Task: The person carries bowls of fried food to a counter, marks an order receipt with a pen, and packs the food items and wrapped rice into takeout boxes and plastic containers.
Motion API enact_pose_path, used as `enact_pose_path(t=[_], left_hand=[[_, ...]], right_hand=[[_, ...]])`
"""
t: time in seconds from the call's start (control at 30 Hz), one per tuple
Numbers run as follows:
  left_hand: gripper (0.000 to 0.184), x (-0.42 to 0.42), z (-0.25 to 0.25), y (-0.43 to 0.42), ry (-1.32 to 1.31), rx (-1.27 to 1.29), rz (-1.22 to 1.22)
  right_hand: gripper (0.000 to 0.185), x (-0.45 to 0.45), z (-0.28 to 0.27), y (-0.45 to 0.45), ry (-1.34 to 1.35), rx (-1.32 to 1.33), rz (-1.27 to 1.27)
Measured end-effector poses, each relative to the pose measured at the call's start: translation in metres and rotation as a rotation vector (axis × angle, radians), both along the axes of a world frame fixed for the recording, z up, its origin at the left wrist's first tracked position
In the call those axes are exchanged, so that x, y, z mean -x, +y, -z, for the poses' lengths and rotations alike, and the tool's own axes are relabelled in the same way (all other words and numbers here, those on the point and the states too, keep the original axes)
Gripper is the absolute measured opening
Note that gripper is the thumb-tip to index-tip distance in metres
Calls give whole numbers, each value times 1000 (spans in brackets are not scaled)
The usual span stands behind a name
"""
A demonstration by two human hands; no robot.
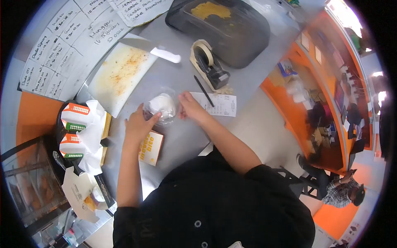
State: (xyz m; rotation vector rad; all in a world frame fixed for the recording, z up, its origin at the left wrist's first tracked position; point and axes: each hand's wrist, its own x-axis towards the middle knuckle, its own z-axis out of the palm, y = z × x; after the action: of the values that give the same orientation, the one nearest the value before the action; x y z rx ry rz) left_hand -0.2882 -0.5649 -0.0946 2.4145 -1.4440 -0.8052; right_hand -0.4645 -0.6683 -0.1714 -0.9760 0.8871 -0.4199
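Note:
On the grey worktop [182, 138] a small round clear plastic tub [169, 116] has something white inside. My left hand [139, 122] grips its left side, with the thumb across the near edge. Beside the tub's right rim is my right hand [191, 107], its fingers curled together; whether they pinch anything is too small to tell. A small box with yellow lettering [152, 149] lies just below my left hand. By my right hand is a printed receipt [225, 105] with a black pen [202, 89] partly across it.
Beyond the tub stand a tape dispenser [211, 68], a white-handled knife [165, 55], a stained cutting board [124, 76] and a dark lidded container [231, 37]. Leftward are orange-and-green cartons [74, 142] and an open food box [76, 190]. A seated person [343, 192] is at far right.

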Motion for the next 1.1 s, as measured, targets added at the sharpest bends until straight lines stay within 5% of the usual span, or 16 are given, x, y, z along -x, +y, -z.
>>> enact_pose_path(t=[0.3, 0.5, 0.67, 1.0, 1.1], left_hand=[[61, 1, -47, 83, 441, 404, -238], [67, 13, -19, 174, 729, 439, -571], [33, 38, 1, 194, 1139, 385, -807], [14, 46, 26, 184, 1122, 641, -880], [15, 41, 27, 187, 1200, 634, -895]], right_hand=[[29, 1, -80, 52, -301, -9, -69], [25, -15, -31, 107, -150, 33, -263], [23, -17, -33, 112, -178, 70, -275], [22, -5, -68, 70, 146, 411, -607], [16, 16, -69, 17, 242, 1053, 152]])
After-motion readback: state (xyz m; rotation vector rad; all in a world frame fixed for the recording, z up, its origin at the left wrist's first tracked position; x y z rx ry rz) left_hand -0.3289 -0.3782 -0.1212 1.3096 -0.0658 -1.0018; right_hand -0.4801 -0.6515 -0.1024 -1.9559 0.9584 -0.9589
